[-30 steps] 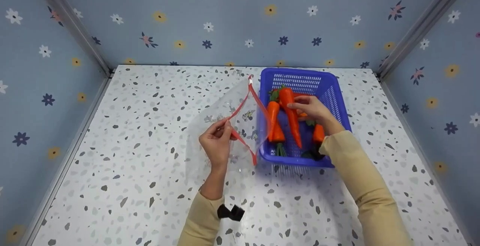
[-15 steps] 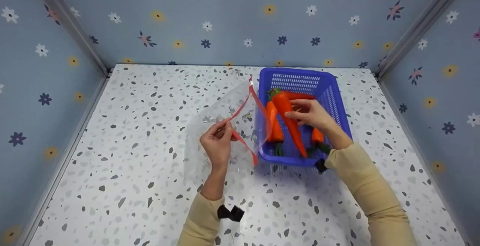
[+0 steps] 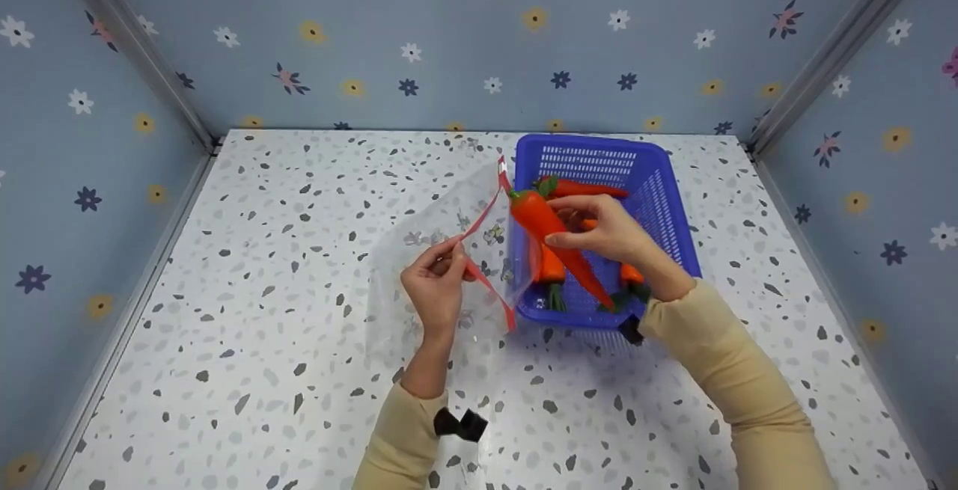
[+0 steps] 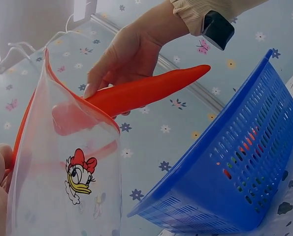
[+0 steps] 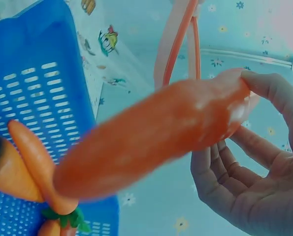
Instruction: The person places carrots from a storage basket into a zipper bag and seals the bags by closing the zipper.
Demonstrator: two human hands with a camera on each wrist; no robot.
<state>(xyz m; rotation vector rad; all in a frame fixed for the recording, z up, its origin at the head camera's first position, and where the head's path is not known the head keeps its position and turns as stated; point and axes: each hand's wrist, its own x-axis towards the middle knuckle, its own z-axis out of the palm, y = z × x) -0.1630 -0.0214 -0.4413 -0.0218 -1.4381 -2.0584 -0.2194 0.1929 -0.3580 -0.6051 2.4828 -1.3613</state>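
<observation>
In the head view my left hand (image 3: pixel 438 277) pinches the red edge of a clear zip bag (image 3: pixel 486 232), whose mouth gapes toward the basket. Cartoon ducks are printed on the bag. My right hand (image 3: pixel 610 232) grips a long red chili pepper (image 3: pixel 535 217) between thumb and fingers, stem end toward the bag and tip pointing down to the right. The left wrist view shows the thick end of the pepper (image 4: pixel 136 93) behind the clear plastic at the bag's mouth. A blue plastic basket (image 3: pixel 591 140) stands under the right hand.
Inside the basket lie an orange carrot (image 3: pixel 552 271) with green tops, another red chili pepper (image 3: pixel 591 189) along the back, and an orange piece (image 3: pixel 631 274) at the right. A speckled white tabletop (image 3: pixel 277 265) meets flowered blue walls (image 3: pixel 449 34).
My right hand has lifted the chili pepper and brought it left, from over the basket to the bag's mouth. The left hand keeps its pinch on the bag, nearly still.
</observation>
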